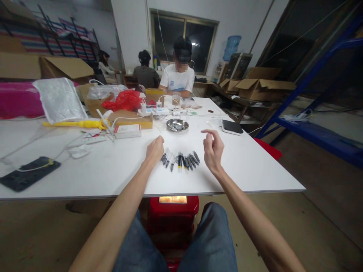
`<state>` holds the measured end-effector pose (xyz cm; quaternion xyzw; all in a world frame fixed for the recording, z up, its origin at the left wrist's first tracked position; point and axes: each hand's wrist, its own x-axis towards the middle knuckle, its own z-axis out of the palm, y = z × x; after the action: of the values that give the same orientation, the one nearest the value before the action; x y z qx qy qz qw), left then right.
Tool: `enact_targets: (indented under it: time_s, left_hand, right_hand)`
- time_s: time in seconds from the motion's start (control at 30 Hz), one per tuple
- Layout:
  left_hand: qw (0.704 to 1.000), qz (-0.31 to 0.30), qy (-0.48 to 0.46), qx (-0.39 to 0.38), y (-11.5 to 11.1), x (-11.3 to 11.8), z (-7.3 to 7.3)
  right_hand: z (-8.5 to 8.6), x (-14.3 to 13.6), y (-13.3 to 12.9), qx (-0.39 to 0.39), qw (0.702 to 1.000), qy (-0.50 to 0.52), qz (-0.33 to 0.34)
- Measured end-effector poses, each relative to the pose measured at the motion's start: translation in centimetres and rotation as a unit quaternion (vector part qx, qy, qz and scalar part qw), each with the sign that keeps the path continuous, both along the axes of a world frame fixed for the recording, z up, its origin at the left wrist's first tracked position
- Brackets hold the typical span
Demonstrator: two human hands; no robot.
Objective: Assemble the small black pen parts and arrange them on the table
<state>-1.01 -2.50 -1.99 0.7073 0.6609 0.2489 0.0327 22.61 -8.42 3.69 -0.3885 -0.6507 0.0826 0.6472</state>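
My left hand [155, 150] rests on the white table [113, 166] as a closed fist, with nothing showing from it. It is beside the left end of a fanned row of pens. The row has several clear pens [168, 159] on the left and several black and grey pens [190, 160] on the right, some with yellow bands. To the right of the row is my right hand [213, 149], its index finger stretched leftward and the other fingers bent, holding nothing visible. Beyond the pens stands a round shiny metal dish [177, 125]; small contents in it are unclear.
A black-topped device [231, 127] lies at right, a dark phone-like slab [30, 173] at left. Back left are a white box [127, 131], power strip [154, 111], cables and red plastic bag [123, 101]. A person [177, 77] sits across the table. A red stool [173, 211] is below.
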Motion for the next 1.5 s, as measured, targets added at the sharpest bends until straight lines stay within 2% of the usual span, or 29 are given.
enact_targets:
  time_s: [0.07,0.13,0.27,0.4,0.53,0.6,0.7,0.77,0.87,1.0,1.1,1.23,1.3,1.33,1.4,1.43,1.47,1.5]
  left_hand:
    - [0.999,-0.025,-0.026,0.025,0.2,-0.1,-0.4]
    - [0.997,-0.044,-0.041,0.042,0.4,-0.2,-0.7]
    - [0.995,-0.066,-0.046,0.061,0.8,-0.4,-1.0]
    - [0.994,-0.066,-0.044,0.071,1.3,-0.5,-1.3]
    - [0.996,-0.065,-0.046,0.051,1.7,-0.8,-1.4]
    - [0.996,-0.064,-0.046,0.041,1.7,-1.0,-1.3]
    - [0.997,-0.057,-0.048,0.039,1.8,-1.1,-1.3]
    - [0.997,-0.056,-0.046,0.041,1.8,-1.1,-1.3]
    - [0.996,-0.057,-0.041,0.054,1.8,-1.2,-1.3]
    - [0.994,-0.063,-0.05,0.08,1.8,-1.1,-1.2]
    - [0.993,-0.066,-0.046,0.092,1.5,-0.9,-0.9]
    - [0.994,-0.069,-0.033,0.084,1.0,-0.7,-0.2]
    - [0.994,-0.071,-0.034,0.076,0.7,-0.7,0.1]
    - [0.994,-0.073,-0.038,0.075,0.6,-0.7,0.2]
    - [0.993,-0.074,-0.052,0.077,0.5,-0.7,0.3]
    - [0.992,-0.074,-0.06,0.078,0.5,-0.6,0.4]
    - [0.992,-0.076,-0.068,0.078,0.5,-0.6,0.3]
    - [0.991,-0.077,-0.074,0.078,0.5,-0.6,0.3]
  right_hand:
    - [-0.2,0.5,4.0,-0.042,0.997,0.062,-0.016]
    - [-1.3,1.0,7.0,-0.065,0.995,0.068,-0.028]
    - [-4.1,2.1,9.5,-0.117,0.988,0.072,-0.068]
    - [-5.3,2.8,9.5,-0.136,0.986,0.039,-0.086]
    - [-5.2,2.7,8.7,-0.249,0.965,0.065,-0.057]
    - [-5.1,2.7,8.5,-0.276,0.956,0.08,-0.063]
    - [-5.3,2.9,8.7,-0.273,0.954,0.091,-0.085]
    - [-5.6,3.1,8.9,-0.275,0.955,0.085,-0.072]
    - [-5.9,3.2,9.2,-0.275,0.959,0.042,-0.054]
    - [-6.1,3.1,9.0,-0.253,0.964,-0.025,-0.074]
    - [-6.4,3.0,9.1,-0.247,0.965,-0.036,-0.079]
    - [-5.5,3.3,9.7,-0.258,0.963,-0.03,-0.07]
    - [-4.2,3.3,8.7,-0.223,0.972,-0.012,-0.076]
    - [-3.6,3.1,7.4,-0.18,0.979,0.008,-0.09]
    - [-3.5,1.9,3.0,-0.058,0.988,0.053,-0.133]
    - [-4.2,0.9,0.1,0.002,0.989,0.052,-0.136]
    - [-5.5,-0.3,-3.1,0.059,0.993,0.013,-0.099]
    - [-7.5,-1.6,-6.3,0.123,0.991,-0.051,-0.034]
